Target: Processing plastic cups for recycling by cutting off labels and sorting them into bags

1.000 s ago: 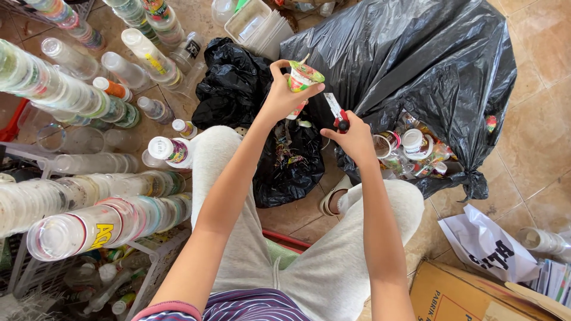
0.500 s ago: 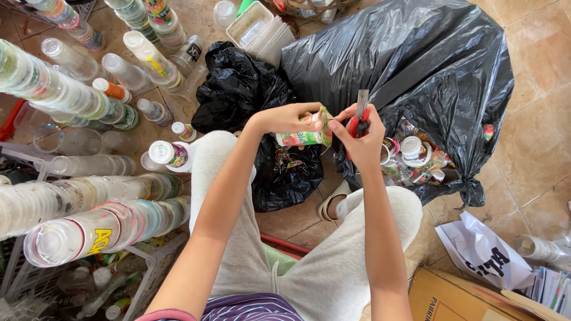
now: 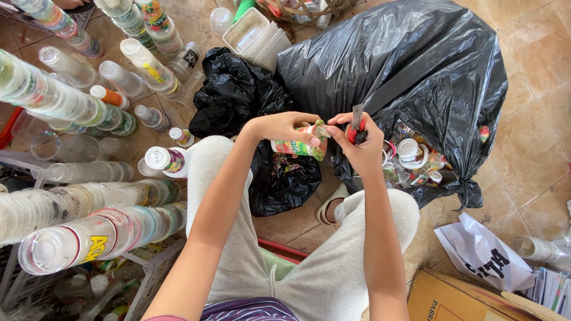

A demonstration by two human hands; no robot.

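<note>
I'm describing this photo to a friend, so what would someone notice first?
Probably the big black rubbish bag at upper right, torn open with small cups spilling out. At centre the left hand holds a colourful plastic cup while the right hand grips a red-handled cutter. Long stacks of clear cups fill the left side.
</note>
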